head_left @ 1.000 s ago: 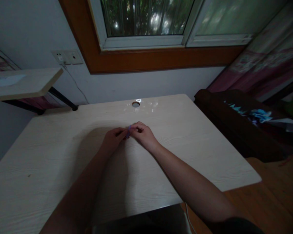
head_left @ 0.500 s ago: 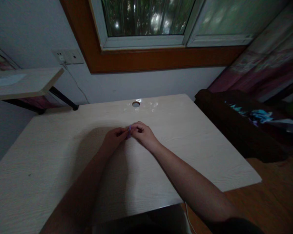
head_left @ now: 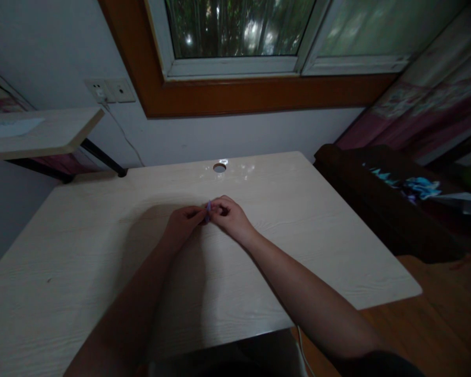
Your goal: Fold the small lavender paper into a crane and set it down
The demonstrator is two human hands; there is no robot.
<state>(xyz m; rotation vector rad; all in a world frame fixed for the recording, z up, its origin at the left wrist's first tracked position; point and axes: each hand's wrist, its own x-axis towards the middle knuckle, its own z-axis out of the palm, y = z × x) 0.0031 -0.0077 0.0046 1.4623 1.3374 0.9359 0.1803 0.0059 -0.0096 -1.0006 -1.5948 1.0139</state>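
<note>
A small, thin purple piece [head_left: 208, 211], perhaps folded paper though too small to be sure, stands between my fingertips over the middle of the desk [head_left: 306, 209]. From the left, my left hand [head_left: 182, 222] pinches it between thumb and fingers. On the other side my right hand [head_left: 230, 215] grips it too, thumb and forefinger curled into a loop. Both hands rest low, near the desk top, with their fingertips almost meeting. My fingers hide most of the piece.
A round cable hole [head_left: 220, 167] lies near the desk's back edge. On the left stands a raised shelf [head_left: 43, 141] on black legs. A socket [head_left: 110, 91] with a plugged-in cord is on the wall. Right of the desk sits dark brown furniture [head_left: 357, 199] with blue items on it.
My hands keep almost the same place and grip. The purple piece has tilted very slightly between the fingertips, and the whole view has shifted a little.
</note>
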